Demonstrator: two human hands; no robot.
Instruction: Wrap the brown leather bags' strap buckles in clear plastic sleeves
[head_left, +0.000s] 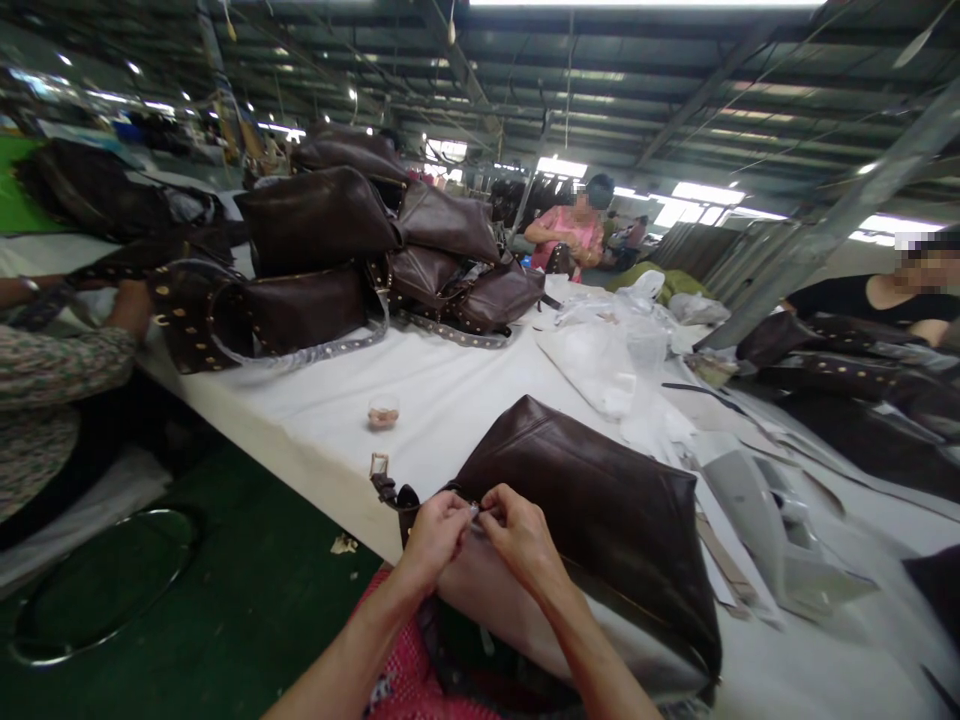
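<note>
A dark brown leather bag point(600, 500) lies on the white table point(450, 390) in front of me. My left hand point(437, 535) and my right hand point(521, 535) meet at the bag's near top edge. Both are closed in a pinch on a small shiny piece point(475, 511) at that edge; I cannot make out what it is. A strap end with a brass buckle point(380, 468) hangs off the bag's left corner at the table's edge.
A pile of brown studded bags point(337, 250) fills the table's far left. A small clear cup point(383, 412) stands mid-table. Clear plastic wrap point(607, 350) lies beyond my bag. A person's hand point(131, 305) rests at the left; two more people sit at the far side and right.
</note>
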